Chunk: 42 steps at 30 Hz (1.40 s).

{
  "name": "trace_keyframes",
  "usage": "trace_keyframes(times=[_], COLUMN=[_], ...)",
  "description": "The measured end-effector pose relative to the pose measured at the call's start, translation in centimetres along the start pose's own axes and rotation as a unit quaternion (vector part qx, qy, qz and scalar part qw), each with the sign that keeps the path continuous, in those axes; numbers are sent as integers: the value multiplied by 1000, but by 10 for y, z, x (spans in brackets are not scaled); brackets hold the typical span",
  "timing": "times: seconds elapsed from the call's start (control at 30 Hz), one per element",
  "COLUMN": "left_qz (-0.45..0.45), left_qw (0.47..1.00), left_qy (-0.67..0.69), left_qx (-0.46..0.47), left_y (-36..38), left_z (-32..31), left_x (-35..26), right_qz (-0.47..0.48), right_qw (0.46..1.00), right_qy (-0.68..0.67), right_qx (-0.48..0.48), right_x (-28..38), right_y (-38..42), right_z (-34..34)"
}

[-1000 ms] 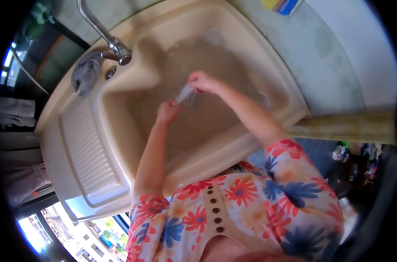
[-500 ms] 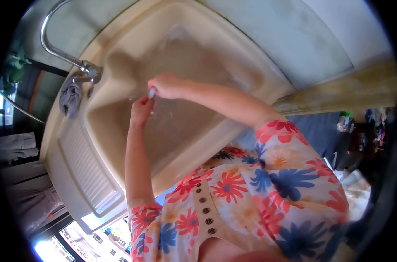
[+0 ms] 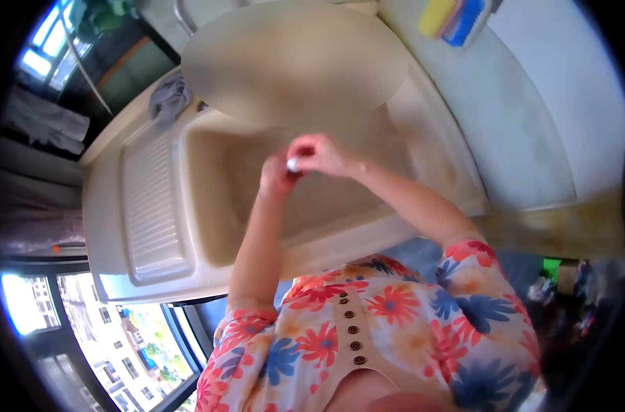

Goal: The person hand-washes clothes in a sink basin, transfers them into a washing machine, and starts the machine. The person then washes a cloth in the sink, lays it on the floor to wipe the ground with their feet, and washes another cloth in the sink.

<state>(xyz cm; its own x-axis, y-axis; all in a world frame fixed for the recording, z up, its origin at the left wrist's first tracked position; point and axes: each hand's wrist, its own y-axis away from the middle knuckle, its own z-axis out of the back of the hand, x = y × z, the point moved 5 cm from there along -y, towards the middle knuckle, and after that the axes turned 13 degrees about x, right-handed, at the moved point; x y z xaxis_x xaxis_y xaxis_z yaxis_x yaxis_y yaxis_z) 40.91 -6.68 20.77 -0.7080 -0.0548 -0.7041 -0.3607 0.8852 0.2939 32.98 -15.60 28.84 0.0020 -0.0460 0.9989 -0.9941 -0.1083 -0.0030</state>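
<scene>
My left hand (image 3: pixel 276 176) and my right hand (image 3: pixel 319 154) meet above the basin of a beige sink (image 3: pixel 219 199). Between them is a small white object (image 3: pixel 293 165), too small and blurred to name. The right hand's fingers are closed around it in a pinch. The left hand's fingers are bent and pressed up against it from below, partly hidden and smeared.
Left of the basin is a ribbed drainboard (image 3: pixel 154 206), with a grey cloth (image 3: pixel 169 97) on the rim behind it. A blurred oval patch covers the sink's back. A yellow and blue brush (image 3: pixel 456 20) lies at upper right. A window (image 3: pixel 130 350) is at lower left.
My view has turned and shifted, bringing the brush into sight and most of the tap out of it. Both hands stay together around the white object, their fingers now overlapping more.
</scene>
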Motion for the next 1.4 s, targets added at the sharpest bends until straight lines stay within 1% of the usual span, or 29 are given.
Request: trace_keyframes(times=[0.03, 0.1, 0.2, 0.3, 0.33, 0.37, 0.4, 0.43, 0.47, 0.53, 0.57, 0.6, 0.63, 0.7, 0.8, 0.83, 0.9, 0.93, 0.97, 1.0, 1.03, 1.1, 1.13, 1.2, 1.23, 1.3, 1.33, 1.37, 1.4], left_qz=[-12, -21, 26, 48, 60, 70, 79, 91, 103, 117, 121, 115, 90, 43, 51, 47, 40, 29, 19, 9, 22, 49, 47, 44, 41, 33, 11, -12, -36], left_qw=[999, 997, 999, 985, 978, 980, 982, 984, 987, 990, 986, 974, 976, 978, 980, 975, 963, 947, 914, 863, 796, 622, 632, 649, 652, 658, 698, 735, 769], left_qy=[-52, -74, -23, -137, -188, -175, -163, -149, -123, -9, 46, 88, 72, 40, -63, -80, -115, -245, -371, -491, -600, -781, -773, -758, -755, -750, -715, -678, -638], left_qx=[-6, -4, 41, 99, 69, 58, 47, 38, 23, 75, 101, 174, 183, 199, 183, 202, 241, 204, 164, 119, 77, -16, -28, -51, -52, -52, -36, -20, -6], left_y=[5, 9, 15, 8, 9, 12, 13, 14, 13, 14, 16, 16, 20, 31, 30, 30, 31, 27, 22, 18, 13, 9, 9, 15, 18, 21, 15, 5, 0], left_z=[-17, -27, -51, -38, -38, -40, -42, -41, -36, -39, -40, -45, -51, -71, -74, -77, -79, -76, -71, -68, -68, -72, -77, -79, -78, -76, -69, -55, -46], left_x=[-9, -13, -19, -10, -12, -14, -16, -17, -15, -16, -18, -18, -24, -39, -38, -38, -41, -40, -41, -41, -34, -19, -22, -31, -33, -35, -34, -30, -30], right_qz=[13, -6, -84, -119, -84, -45, -4, 39, 65, 119, 139, 159, 180, 188, 189, 187, 145, 122, 93, 65, 38, -93, -159, -222, -253, -199, -168, -74, 25], right_qw=[999, 994, 990, 990, 993, 983, 959, 922, 885, 788, 791, 793, 796, 795, 797, 799, 818, 827, 830, 832, 832, 887, 904, 948, 957, 938, 921, 882, 822], right_qy=[-25, -87, -90, 21, 60, 171, 279, 382, 460, 604, 596, 588, 578, 577, 573, 571, 554, 546, 547, 547, 549, 448, 394, 219, 127, 263, 330, 452, 562], right_qx=[-32, -64, -64, -73, -54, -55, -57, -61, -31, 28, 16, 6, -3, 3, 26, 35, 51, 58, 62, 65, 69, 57, 52, 59, 61, 101, 122, 109, 94], right_x=[-5, -17, -38, -27, -42, -25, -8, 11, 23, 36, 37, 38, 39, 48, 60, 63, 74, 76, 68, 55, 41, 8, -5, -27, -31, -19, -7, 22, 57], right_y=[-2, -5, -10, -3, -8, -8, -2, 4, 7, 14, 15, 15, 14, 16, 16, 15, 11, 10, 9, 6, 4, 1, 1, -5, -8, -14, -19, -20, -13], right_z=[12, 30, 43, 47, 53, 47, 40, 30, 20, 2, 4, 8, 12, 15, 21, 21, 20, 21, 24, 29, 33, 41, 48, 64, 64, 64, 59, 43, 18])
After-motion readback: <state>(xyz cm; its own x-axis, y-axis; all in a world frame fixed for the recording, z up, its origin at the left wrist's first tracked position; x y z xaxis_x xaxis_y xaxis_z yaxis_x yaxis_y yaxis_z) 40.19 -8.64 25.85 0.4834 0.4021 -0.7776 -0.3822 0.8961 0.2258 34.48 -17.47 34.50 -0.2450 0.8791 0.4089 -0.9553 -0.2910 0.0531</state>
